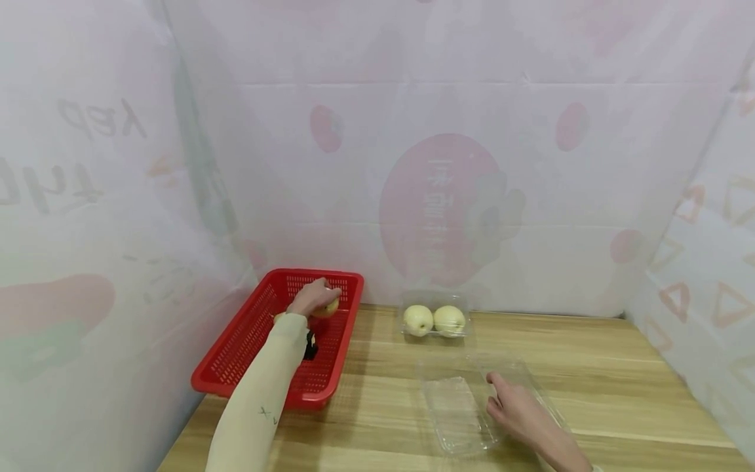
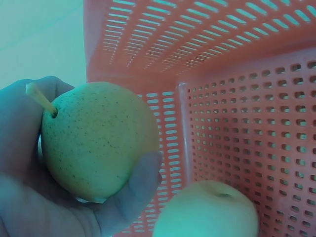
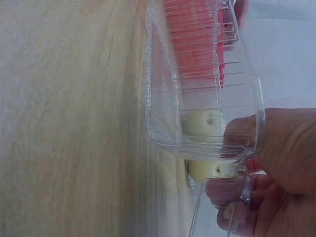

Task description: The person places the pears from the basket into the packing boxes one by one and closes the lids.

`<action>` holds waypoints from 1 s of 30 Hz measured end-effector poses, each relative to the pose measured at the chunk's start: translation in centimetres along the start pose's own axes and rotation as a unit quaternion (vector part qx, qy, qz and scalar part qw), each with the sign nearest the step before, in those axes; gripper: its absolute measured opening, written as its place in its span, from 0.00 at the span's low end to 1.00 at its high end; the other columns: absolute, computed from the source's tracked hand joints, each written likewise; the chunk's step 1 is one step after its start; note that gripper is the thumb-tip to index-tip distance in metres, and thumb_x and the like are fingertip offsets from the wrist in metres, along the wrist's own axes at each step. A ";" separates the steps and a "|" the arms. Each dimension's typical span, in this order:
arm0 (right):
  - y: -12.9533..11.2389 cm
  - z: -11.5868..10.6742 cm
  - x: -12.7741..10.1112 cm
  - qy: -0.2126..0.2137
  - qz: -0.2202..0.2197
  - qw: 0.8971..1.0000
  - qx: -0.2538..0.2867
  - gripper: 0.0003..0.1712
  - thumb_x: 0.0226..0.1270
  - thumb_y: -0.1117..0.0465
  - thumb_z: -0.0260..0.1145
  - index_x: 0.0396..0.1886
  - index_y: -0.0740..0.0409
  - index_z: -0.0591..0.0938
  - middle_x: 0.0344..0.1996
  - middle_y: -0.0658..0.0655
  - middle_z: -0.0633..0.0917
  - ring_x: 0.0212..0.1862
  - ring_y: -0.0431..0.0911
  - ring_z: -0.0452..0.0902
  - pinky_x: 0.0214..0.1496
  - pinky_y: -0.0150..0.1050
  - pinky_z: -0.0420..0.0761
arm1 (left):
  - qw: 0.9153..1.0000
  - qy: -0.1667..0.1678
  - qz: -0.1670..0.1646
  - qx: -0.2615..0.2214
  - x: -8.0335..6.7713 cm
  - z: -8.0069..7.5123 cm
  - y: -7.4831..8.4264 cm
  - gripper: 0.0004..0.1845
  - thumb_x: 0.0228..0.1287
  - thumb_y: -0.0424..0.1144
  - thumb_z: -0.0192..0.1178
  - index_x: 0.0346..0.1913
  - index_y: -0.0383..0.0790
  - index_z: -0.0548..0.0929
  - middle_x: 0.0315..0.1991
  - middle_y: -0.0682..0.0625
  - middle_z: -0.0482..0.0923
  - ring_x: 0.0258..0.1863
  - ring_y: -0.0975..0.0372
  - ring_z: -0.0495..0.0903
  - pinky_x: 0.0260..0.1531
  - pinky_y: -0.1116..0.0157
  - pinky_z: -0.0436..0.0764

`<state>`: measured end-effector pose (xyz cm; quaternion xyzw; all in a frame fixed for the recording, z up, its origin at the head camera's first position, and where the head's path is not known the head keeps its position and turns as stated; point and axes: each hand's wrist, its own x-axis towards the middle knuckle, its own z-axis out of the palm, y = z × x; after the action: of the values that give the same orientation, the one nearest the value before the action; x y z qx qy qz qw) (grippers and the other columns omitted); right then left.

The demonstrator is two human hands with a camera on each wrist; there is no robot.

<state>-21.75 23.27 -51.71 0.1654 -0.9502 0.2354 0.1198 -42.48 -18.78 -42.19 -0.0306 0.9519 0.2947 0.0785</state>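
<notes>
At the far end of the red basket (image 1: 339, 367), the left hand (image 1: 312, 297) cups a pear (image 2: 101, 140) in its grasp, likely against slipping; the right hand (image 1: 519, 410) grips an open clear box (image 1: 436, 419) by the counter (image 1: 619, 380), seemingly to steady it; the left wrist view reveals the pear's stem (image 2: 40, 98) (hidden in the head view).
</notes>
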 end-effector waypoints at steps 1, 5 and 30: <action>0.0 0.0 0.0 0.001 -0.001 1.000 0.000 0.18 0.55 0.69 0.64 0.48 0.65 0.77 0.13 0.39 0.66 0.15 0.30 0.55 0.16 0.27 0.62 | 1.000 -0.001 -0.002 -0.005 0.0 0.2 0.0 0.32 0.67 0.56 0.52 0.67 0.41 0.66 0.51 0.42 0.74 0.41 0.53 0.75 0.32 0.56 0.80; 0.0 -0.1 -0.1 -0.002 0.002 1.000 -0.001 0.18 0.55 0.69 0.63 0.48 0.64 0.76 0.12 0.39 0.66 0.15 0.30 0.54 0.16 0.27 0.61 | 1.000 0.004 0.003 -0.019 -0.1 0.8 0.3 0.29 0.66 0.56 0.53 0.64 0.43 0.67 0.45 0.43 0.75 0.35 0.55 0.75 0.35 0.53 0.82; -0.2 0.1 0.3 -0.005 -0.005 1.000 -0.007 0.18 0.57 0.68 0.63 0.49 0.64 0.76 0.12 0.38 0.63 0.15 0.29 0.51 0.15 0.26 0.58 | 0.995 0.069 0.076 0.022 -2.2 0.2 3.5 0.24 0.62 0.52 0.53 0.57 0.45 0.73 0.39 0.46 0.76 0.34 0.56 0.74 0.28 0.64 0.72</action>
<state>-21.95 23.01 -51.66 0.1708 -0.9516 0.2269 0.1175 -40.66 -15.72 -40.06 0.0229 0.9608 0.2760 -0.0092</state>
